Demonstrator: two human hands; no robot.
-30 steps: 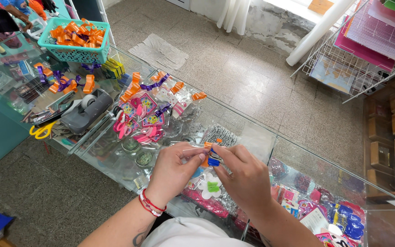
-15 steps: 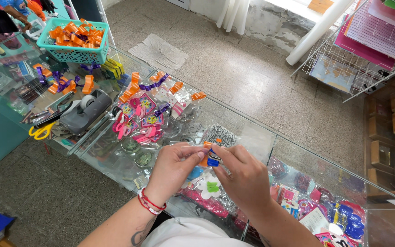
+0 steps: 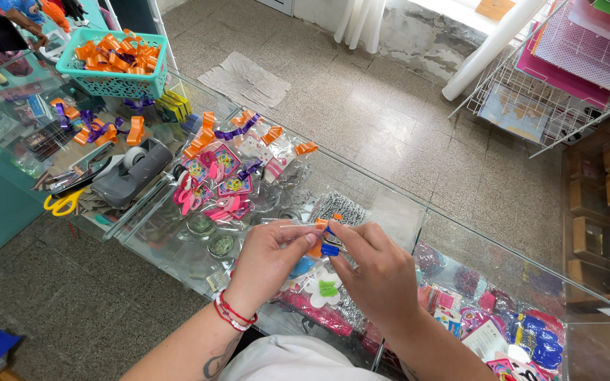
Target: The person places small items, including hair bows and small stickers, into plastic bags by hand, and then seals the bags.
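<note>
Both hands pinch a small clear packet [image 3: 310,231] with blue and orange bits inside: left hand [image 3: 266,264], right hand [image 3: 379,271], just above the glass counter [image 3: 390,212].

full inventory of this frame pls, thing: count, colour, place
small packet: 1, clear with blue and orange bits, pinched between both hands
basket: 1, teal, far left, full of orange ribbon curls
tape dispenser: 1, grey, left on counter
scissors: 1, yellow handles, left edge
filled packets: a pile, pink, counter middle
glass counter: 1, clear, across view
wire rack: 1, white, top right
left hand: on packet
right hand: on packet
</note>
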